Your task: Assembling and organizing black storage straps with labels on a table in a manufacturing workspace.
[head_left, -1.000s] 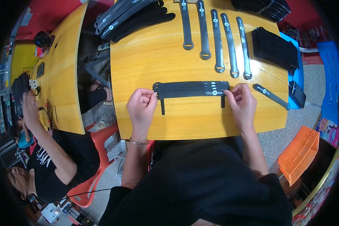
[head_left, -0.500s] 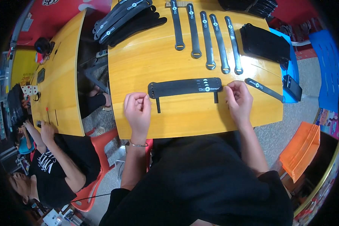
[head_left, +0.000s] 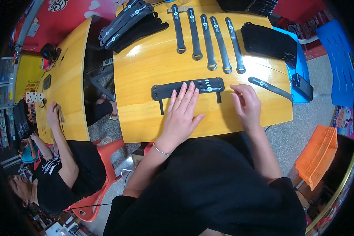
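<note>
A wide black strap panel [head_left: 159, 93] lies crosswise on the yellow table in front of me. It has rounded ends with small holes, white print near its right end, and two narrow black strips poking out toward me. My left hand [head_left: 181, 116] is open, its fingers stretched flat over the panel's middle and covering part of it. Just beyond the panel's right end is my right hand [head_left: 246, 106], fingers loosely curled and apart from the thumb, with nothing visible in it. Several long grey-black straps [head_left: 195, 35] with looped ends lie side by side farther back.
Another dark strap [head_left: 269, 89] lies slanted at the table's right. Black panels [head_left: 269, 43] are stacked at the back right, and more straps [head_left: 139, 27] are heaped at the back left. A co-worker [head_left: 59, 169] sits at the left table. An orange crate [head_left: 316, 157] stands to the right.
My left hand has moved right from beside the panel's left end and flattened onto its middle. My right hand has loosened near the right end. The co-worker's hand has moved farther along their table.
</note>
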The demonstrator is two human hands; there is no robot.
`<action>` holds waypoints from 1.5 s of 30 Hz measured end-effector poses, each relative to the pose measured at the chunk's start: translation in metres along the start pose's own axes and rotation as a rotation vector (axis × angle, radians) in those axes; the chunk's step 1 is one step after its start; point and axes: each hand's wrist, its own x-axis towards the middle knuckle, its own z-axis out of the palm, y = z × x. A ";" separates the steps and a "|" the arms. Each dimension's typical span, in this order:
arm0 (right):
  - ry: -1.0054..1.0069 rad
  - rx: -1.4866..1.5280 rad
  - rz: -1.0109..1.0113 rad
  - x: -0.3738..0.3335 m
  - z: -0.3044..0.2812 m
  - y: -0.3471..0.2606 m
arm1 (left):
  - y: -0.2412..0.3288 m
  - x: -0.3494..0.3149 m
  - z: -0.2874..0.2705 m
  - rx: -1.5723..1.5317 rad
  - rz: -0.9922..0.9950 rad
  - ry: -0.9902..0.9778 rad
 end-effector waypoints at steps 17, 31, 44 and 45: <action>0.060 -0.115 -0.132 -0.014 -0.010 0.020 | 0.022 0.024 0.021 0.009 0.184 0.223; 0.168 0.109 -0.002 -0.019 -0.009 0.030 | 0.031 0.046 0.032 0.209 0.292 0.170; 0.181 0.177 -0.026 -0.018 -0.012 0.032 | 0.034 0.046 0.037 0.184 0.292 0.192; 0.176 0.183 -0.029 -0.018 -0.012 0.032 | 0.034 0.046 0.036 0.171 0.289 0.195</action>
